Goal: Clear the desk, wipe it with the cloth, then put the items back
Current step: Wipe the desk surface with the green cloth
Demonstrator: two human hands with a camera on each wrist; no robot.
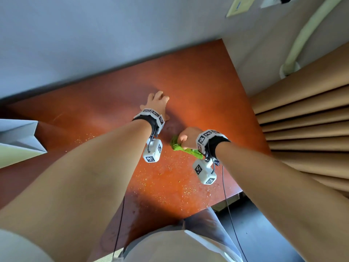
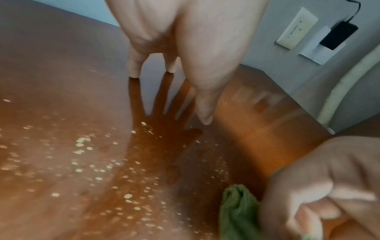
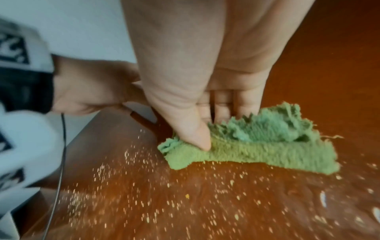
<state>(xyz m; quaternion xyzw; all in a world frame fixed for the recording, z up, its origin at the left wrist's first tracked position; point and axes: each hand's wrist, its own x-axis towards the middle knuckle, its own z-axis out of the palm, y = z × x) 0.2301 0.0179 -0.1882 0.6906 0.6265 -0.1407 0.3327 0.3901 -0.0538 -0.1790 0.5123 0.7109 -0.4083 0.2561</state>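
A bunched green cloth (image 1: 182, 148) (image 3: 242, 146) (image 2: 236, 211) lies on the reddish-brown desk (image 1: 198, 82) near its middle. My right hand (image 1: 186, 137) (image 3: 205, 105) grips the cloth with curled fingers and thumb, pressing it onto the wood. My left hand (image 1: 157, 103) (image 2: 185, 65) rests further back on the desk, fingers spread and straight, tips touching the surface, holding nothing. Pale yellow-green crumbs (image 1: 160, 178) (image 3: 164, 203) (image 2: 92, 162) are scattered over the near half of the desk.
A white folded paper bag (image 1: 18, 140) stands at the desk's left edge. Grey wall runs behind, with a wall plate (image 2: 296, 27) and a black charger (image 2: 339, 35). Tan pleated curtain (image 1: 302, 129) hangs right of the desk. Dark floor (image 1: 255, 224) shows below the desk's near right corner.
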